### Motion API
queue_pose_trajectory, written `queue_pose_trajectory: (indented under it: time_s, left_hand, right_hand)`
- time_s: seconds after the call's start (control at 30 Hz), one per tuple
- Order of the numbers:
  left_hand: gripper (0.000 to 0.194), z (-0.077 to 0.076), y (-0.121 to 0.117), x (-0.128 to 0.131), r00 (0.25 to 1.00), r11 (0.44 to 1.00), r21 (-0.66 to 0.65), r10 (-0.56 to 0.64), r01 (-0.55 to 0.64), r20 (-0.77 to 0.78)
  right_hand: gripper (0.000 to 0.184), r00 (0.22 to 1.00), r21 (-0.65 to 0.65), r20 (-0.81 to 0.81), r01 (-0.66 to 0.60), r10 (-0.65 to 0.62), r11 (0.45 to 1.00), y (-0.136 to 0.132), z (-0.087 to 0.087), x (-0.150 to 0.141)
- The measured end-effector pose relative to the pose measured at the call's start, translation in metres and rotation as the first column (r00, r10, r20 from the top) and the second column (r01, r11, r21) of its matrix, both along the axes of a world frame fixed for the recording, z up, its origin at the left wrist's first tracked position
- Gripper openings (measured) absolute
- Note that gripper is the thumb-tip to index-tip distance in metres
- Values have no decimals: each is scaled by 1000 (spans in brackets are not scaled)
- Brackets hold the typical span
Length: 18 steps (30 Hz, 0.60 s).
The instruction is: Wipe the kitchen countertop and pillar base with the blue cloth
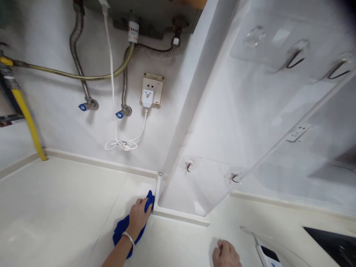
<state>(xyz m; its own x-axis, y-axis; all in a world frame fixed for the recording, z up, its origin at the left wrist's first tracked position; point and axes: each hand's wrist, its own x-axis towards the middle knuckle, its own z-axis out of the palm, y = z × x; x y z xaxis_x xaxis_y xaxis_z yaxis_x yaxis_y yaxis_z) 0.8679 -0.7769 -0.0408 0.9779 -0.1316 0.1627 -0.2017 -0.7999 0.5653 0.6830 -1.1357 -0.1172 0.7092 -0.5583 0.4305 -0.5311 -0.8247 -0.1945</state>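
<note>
My left hand (138, 218) presses a blue cloth (121, 228) flat on the white countertop (55, 207), right against the raised white edge strip at the foot of the wall column (191, 104). Its fingers are curled over the cloth, and a thin bracelet circles the wrist. My right hand (226, 253) rests on the counter near the bottom edge of the view with its fingers curled in; nothing shows in it.
On the back wall are flexible metal hoses with blue valves (82, 107), a yellow pipe (26, 115), and a socket (151, 90) with a white plug and a coiled cable. Wall hooks (189, 165) sit on the column. A dark hob (330, 243) lies at the lower right.
</note>
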Motion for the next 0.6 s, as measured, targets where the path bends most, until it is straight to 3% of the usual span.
queue_pose_trajectory:
  time_s: [0.17,0.43,0.6]
  left_hand:
    - [41,-1,-19,35,999,998,55,21,-23,23]
    - [42,-3,-40,97,1000,991,131,11,-10,-5]
    - [45,-5,-51,125,1000,985,174,1,2,-14]
  right_hand:
    - [19,1000,-18,-28,14,-15,1000,-4,-4,-2]
    - [24,999,-15,-45,28,-29,999,-24,-30,-6]
    - [27,998,57,-52,31,-28,998,-20,-24,-9]
